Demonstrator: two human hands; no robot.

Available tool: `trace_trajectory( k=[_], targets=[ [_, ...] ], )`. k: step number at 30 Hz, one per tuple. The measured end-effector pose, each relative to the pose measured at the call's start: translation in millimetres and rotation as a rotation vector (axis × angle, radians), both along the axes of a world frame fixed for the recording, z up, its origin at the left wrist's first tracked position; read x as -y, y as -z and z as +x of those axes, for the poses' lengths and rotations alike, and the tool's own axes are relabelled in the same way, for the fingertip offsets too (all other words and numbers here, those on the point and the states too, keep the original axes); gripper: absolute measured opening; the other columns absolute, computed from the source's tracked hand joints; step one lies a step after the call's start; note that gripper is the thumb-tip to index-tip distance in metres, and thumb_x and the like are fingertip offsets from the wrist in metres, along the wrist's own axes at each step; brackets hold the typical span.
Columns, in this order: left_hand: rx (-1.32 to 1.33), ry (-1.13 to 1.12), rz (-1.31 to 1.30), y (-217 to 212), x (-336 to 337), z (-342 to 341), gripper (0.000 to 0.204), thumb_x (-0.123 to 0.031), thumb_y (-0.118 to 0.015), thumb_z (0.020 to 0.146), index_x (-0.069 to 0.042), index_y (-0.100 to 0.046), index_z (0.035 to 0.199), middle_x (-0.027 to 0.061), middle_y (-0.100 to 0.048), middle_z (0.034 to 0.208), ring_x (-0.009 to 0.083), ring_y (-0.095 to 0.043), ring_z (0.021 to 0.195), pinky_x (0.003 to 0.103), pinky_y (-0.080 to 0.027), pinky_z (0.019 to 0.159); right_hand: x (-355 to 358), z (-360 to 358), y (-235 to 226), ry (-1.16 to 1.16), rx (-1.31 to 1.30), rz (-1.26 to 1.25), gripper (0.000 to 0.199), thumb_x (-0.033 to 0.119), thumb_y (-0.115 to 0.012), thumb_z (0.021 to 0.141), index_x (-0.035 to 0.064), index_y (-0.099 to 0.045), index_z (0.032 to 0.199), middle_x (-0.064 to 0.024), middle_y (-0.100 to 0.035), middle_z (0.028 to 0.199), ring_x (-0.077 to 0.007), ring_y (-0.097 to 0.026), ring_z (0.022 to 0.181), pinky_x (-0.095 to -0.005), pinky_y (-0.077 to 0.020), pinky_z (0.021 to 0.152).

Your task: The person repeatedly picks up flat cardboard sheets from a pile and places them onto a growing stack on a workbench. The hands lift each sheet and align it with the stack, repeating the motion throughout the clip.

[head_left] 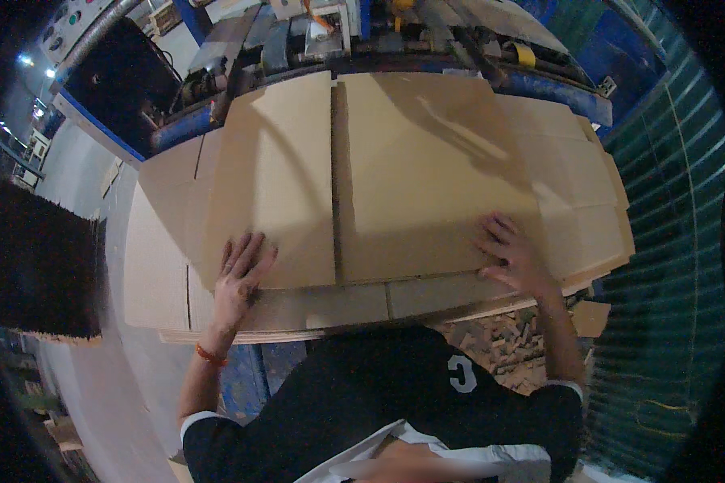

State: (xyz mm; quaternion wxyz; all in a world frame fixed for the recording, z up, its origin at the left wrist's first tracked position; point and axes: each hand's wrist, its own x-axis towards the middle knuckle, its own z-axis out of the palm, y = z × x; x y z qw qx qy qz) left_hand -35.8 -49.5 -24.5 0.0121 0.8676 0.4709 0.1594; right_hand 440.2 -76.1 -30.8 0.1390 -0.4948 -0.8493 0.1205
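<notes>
A flat sheet of brown cardboard lies in front of me, with a dark slot running from its far edge toward me. My left hand rests on its near left corner, fingers spread. On the near right part lies my right hand, its fingers apart and slightly bent. Under this sheet is a wider stack of cardboard sheets, which sticks out on both sides and along the near edge. The far edge of the top sheet meets the machine's front. Neither hand grips anything that I can see.
A blue machine with belts and rollers stands beyond the cardboard. At far left is a control panel with buttons. A green corrugated wall rises on the right. Cardboard scraps lie below the stack's near edge. A dark bristly block stands left.
</notes>
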Motion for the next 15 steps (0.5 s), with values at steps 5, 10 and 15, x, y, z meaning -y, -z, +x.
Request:
trace_trajectory(
  k=[5,10,15],
  targets=[
    [-0.107,0.075,-0.068,-7,-19,-3,0.061,-0.004,-0.053,0.071,-0.019,-0.047,0.129,0.0096,-0.039,0.137,0.0288,-0.033,0.130,0.050,-0.022,0.106,-23,17,-4,0.236,0.133,0.028,0.069,0.037,-0.073,0.059,0.0114,-0.054,0.120,-0.0087,-0.037,0.139,-0.0292,-0.027,0.132,-0.0484,-0.0177,0.107],
    [-0.050,0.084,0.011,-7,-25,-7,0.060,-0.002,-0.049,0.072,-0.012,-0.043,0.132,0.0141,-0.037,0.137,0.0301,-0.034,0.128,0.050,-0.022,0.107,-20,21,-4,0.052,0.272,0.190,0.080,0.050,-0.072,0.055,0.0132,-0.051,0.123,-0.0085,-0.039,0.137,-0.0293,-0.030,0.130,-0.0509,-0.0210,0.105],
    [0.048,0.068,0.099,-6,-59,-6,0.061,0.000,-0.047,0.072,-0.009,-0.041,0.132,0.0148,-0.037,0.137,0.0309,-0.034,0.127,0.046,-0.023,0.108,-64,24,-1,-0.010,0.301,0.229,0.083,0.058,-0.066,0.062,0.0163,-0.044,0.130,-0.0108,-0.040,0.135,-0.0313,-0.037,0.124,-0.0532,-0.0263,0.101]
  ],
)
